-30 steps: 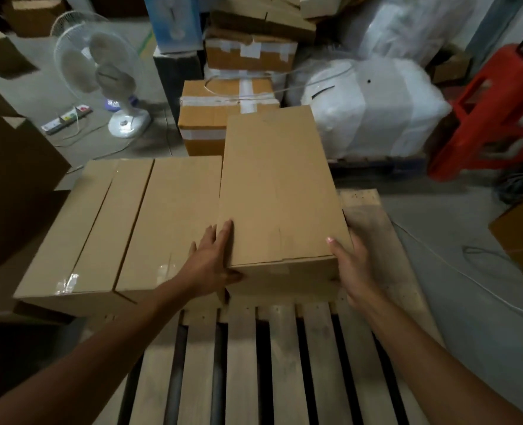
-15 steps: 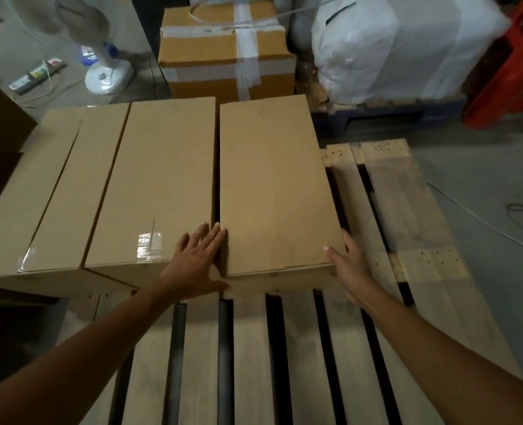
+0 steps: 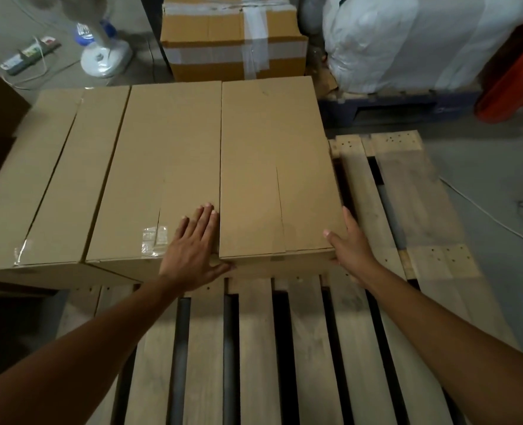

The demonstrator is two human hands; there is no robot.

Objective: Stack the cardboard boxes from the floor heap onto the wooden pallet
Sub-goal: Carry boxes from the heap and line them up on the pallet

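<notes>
**Wooden pallet** (image 3: 255, 348). Pale slats with dark gaps. The near half is bare, and a bare strip shows to the right of the boxes.

**Left hand** (image 3: 192, 250). Fingers straight and together, palm flat on top of the middle box (image 3: 162, 167), right at the seam. The thumb is spread toward the front lower corner of the neighbouring box. It holds nothing.

**Right hand** (image 3: 353, 250). Fingers extended along the right side wall of the right-hand box (image 3: 272, 167), thumb at its top edge. The contact is flat, with no curl round anything.

**Right-hand box.** Plain cardboard, lying flat on the pallet's far half. Its long side touches the middle box and the front faces are nearly flush.

**Left-hand box** (image 3: 39, 179). Lies alongside the middle one, with clear tape at its near corner.

**Step in hand (judged).** Squaring the right-hand box into the row.
- Push sideways with the right palm low on the wall so the box slides rather than tips.
- Brace the middle box with the left hand so the row does not shift.
- Keep the left thumb clear of the seam.
- Check that the fronts are flush before letting go.

**Beyond the pallet.**
- Taped carton (image 3: 232, 41).
- White wrapped bundle (image 3: 407, 41).
- Fan base (image 3: 105, 58) and power strip (image 3: 30, 55) on the floor (image 3: 484, 154).
- The floor heap is out of view.
</notes>
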